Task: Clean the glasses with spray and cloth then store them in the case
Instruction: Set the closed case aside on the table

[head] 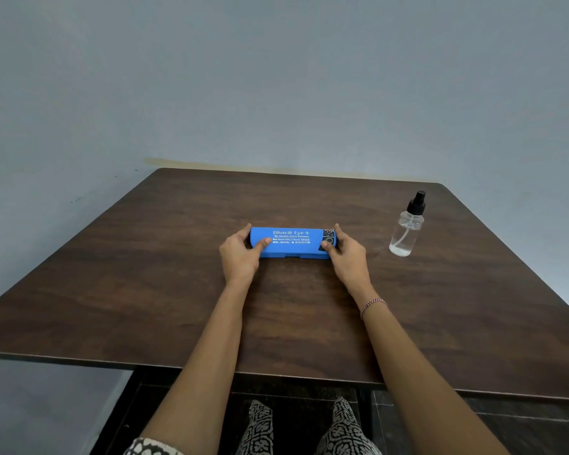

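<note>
A closed blue glasses case (293, 243) with white print lies across the middle of the dark wooden table (178, 290). My left hand (242, 254) grips its left end, thumb on the lid and fingers behind. My right hand (347, 252) grips the right end the same way. A clear spray bottle (407, 229) with a black pump top stands upright to the right of the case, apart from my hands. No glasses or cloth show outside the case.
The table's far edge meets a pale blue wall (276, 93). The near table edge runs just above my patterned trouser legs (260, 428). Dark floor shows below the table.
</note>
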The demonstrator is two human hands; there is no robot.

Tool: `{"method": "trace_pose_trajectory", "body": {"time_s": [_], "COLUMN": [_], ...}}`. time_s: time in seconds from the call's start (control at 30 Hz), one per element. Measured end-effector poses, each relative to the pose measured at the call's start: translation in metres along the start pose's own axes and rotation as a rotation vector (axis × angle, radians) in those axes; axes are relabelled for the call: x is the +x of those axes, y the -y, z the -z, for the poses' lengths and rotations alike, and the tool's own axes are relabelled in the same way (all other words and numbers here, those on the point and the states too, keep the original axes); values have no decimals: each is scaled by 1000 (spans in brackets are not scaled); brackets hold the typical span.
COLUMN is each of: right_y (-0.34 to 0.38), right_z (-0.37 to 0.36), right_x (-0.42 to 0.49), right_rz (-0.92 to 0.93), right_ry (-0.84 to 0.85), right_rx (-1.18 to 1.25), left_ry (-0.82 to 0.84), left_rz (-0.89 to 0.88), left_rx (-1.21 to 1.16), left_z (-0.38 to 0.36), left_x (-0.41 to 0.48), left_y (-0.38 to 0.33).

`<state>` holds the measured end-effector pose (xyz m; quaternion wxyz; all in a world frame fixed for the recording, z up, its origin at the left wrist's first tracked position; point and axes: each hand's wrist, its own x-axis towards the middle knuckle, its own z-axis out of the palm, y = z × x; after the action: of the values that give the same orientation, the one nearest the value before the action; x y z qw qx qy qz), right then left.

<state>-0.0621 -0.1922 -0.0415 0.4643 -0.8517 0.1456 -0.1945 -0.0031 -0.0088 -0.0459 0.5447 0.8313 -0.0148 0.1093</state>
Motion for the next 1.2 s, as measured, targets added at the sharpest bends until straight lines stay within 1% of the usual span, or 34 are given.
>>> {"method": "trace_pose_trajectory", "body": {"time_s": [0.23, 0.33, 0.47, 0.63, 0.73, 0.8, 0.87, 0.93, 1.07, 1.2], "right_y": [2, 6, 12, 18, 4, -7, -20, -33, -50, -54], "right_z": [0, 3, 23, 65, 93, 110, 121, 129, 138, 140], "right_x": [-2, -8, -17, -15, -9, -4, 1, 6, 7, 7], "right_rz": [-16, 43, 214, 464, 485, 455, 412, 378, 319, 303], "right_ry": [10, -4, -108, -330, -431, -462, -453, -410, -316, -236], "right_rx": [-36, -3, -53, -255, -390, -428, -460, -470, -318, -229], "left_ry": [-10, -76, -133, -72, 29, 98, 157, 213, 306, 351], "left_rz": [15, -18, -177, -444, -582, -629, -666, -687, -663, -627], "left_rx": [27, 33, 85, 110, 164, 210, 267, 307, 295, 230], "left_z": [0, 1, -7, -43, -73, -94, -113, -130, -157, -172], "left_x": [-5, -12, -30, -45, -54, -60, -63, -65, -68, -69], "left_y": [-6, -10, -35, -78, -99, -108, -113, -115, -120, -124]}}
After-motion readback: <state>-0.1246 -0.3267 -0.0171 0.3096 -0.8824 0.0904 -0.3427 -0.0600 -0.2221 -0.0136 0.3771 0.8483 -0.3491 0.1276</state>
